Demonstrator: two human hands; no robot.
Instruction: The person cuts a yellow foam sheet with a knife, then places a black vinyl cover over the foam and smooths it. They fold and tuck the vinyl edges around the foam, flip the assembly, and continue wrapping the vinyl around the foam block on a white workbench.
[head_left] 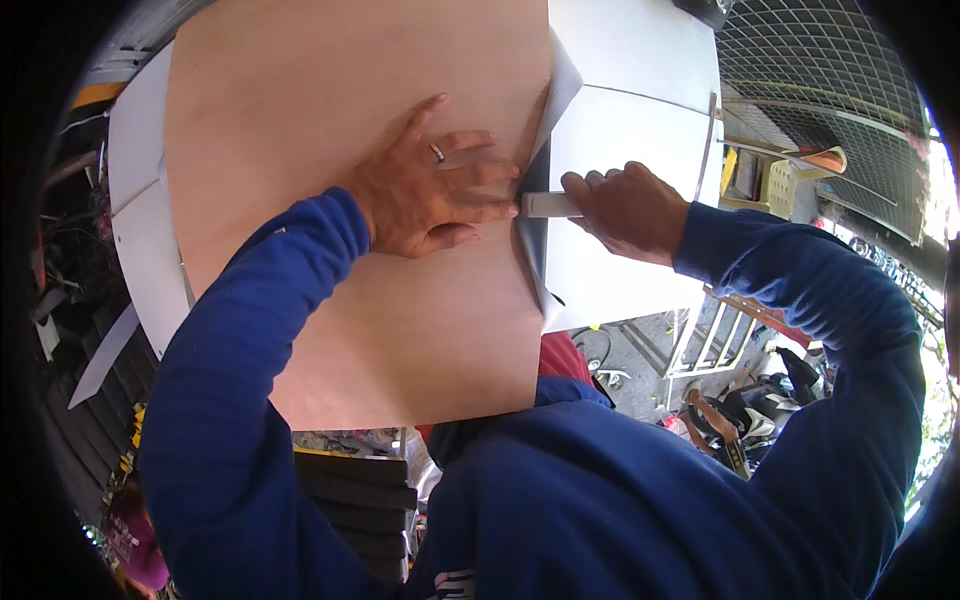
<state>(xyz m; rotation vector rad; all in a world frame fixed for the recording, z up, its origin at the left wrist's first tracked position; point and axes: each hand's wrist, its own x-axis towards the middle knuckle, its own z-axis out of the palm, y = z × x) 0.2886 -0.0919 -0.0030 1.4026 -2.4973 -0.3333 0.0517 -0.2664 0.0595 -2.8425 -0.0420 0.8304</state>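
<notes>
A large tan board with a smooth, wood-like face lies under my left hand. That hand presses flat on it, fingers spread toward the board's right edge, a ring on one finger. Along this edge a thin grey sheet sticks out, curled and creased. My right hand is closed around a flat, light-grey tool, whose exact kind I cannot make out. The tool's end meets the edge of the board and the grey sheet, just beside my left fingertips.
White panels lie beneath the board and show on both sides. At the right are wire mesh, a yellow crate and a white metal frame. Dark ribbed material is at lower left, near a person in purple.
</notes>
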